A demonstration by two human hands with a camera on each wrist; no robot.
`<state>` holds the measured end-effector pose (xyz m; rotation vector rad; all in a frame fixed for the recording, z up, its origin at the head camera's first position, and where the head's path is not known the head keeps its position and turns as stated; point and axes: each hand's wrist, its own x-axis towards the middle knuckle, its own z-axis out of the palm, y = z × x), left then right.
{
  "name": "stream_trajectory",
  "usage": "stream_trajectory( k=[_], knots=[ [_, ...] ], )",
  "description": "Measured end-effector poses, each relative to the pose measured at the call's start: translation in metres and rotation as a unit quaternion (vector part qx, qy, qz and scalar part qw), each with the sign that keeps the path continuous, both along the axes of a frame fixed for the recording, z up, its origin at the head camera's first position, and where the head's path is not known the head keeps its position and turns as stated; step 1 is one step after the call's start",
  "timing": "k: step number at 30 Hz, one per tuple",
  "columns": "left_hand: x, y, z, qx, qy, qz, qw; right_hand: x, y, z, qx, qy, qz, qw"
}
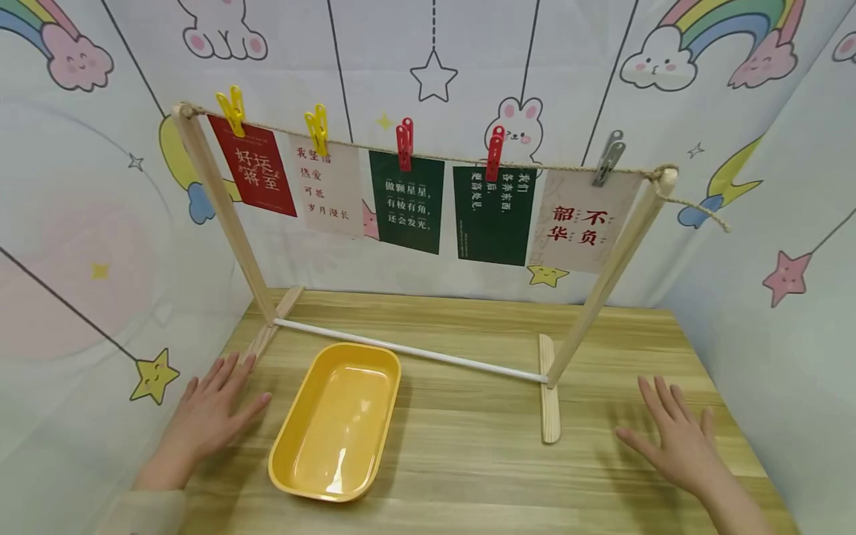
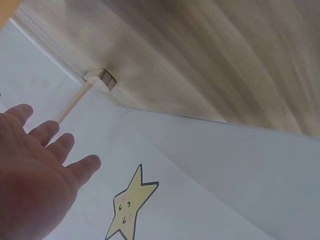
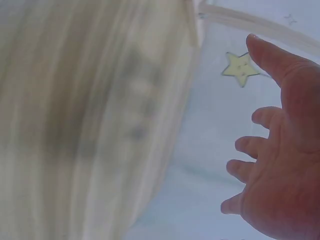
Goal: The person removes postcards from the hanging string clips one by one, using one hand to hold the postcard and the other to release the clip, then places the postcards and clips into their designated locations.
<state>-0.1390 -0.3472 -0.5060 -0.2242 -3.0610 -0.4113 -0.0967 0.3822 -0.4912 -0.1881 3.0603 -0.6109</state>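
Note:
My left hand (image 1: 209,416) is spread with straight fingers at the table's left side, beside a yellow plastic tray (image 1: 279,453), and holds nothing. Over the right part of the table my right hand (image 1: 681,442) has its fingers fanned out, also with nothing in it. Behind them stands a wooden rack with a twine line (image 1: 461,158). Along it hang a red card (image 1: 257,167), a pale card (image 1: 328,197), a green card (image 1: 406,202), a second green card (image 1: 493,219) and a pale card with red writing (image 1: 580,223). Yellow, red and grey clothespins (image 1: 608,158) grip them, one per card.
The rack's right post (image 1: 611,275) rises from a wooden foot (image 1: 550,416), and a white rod (image 1: 414,351) joins the feet low down. A loose twine end (image 1: 698,208) sticks out at right. Printed cloth walls (image 1: 756,186) enclose the wood-grain table (image 1: 468,461).

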Motion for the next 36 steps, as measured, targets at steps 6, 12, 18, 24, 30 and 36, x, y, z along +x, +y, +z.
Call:
stream_trajectory(
  k=[6,12,18,24,30,36],
  knots=[
    [-0.001,0.002,0.009,0.002,-0.005,0.003,1.0000,-0.001,-0.012,0.015,-0.014,0.015,0.022,0.9996],
    [-0.006,0.003,0.018,0.001,0.003,-0.006,1.0000,-0.001,-0.027,0.029,-0.016,0.050,0.047,0.9975],
    [-0.011,0.008,0.029,0.016,0.012,-0.015,0.9997,0.000,-0.045,0.047,-0.006,0.062,0.071,0.9955],
    [-0.018,0.016,0.041,0.055,0.013,-0.029,0.9980,-0.001,-0.061,0.061,-0.022,0.058,0.096,0.9935],
    [-0.023,0.024,0.052,0.081,0.012,-0.041,0.9958,-0.007,-0.074,0.068,-0.039,0.074,0.128,0.9882],
    [-0.030,0.031,0.065,0.099,0.004,-0.044,0.9941,-0.014,-0.090,0.076,-0.048,0.077,0.154,0.9838]
  ],
)
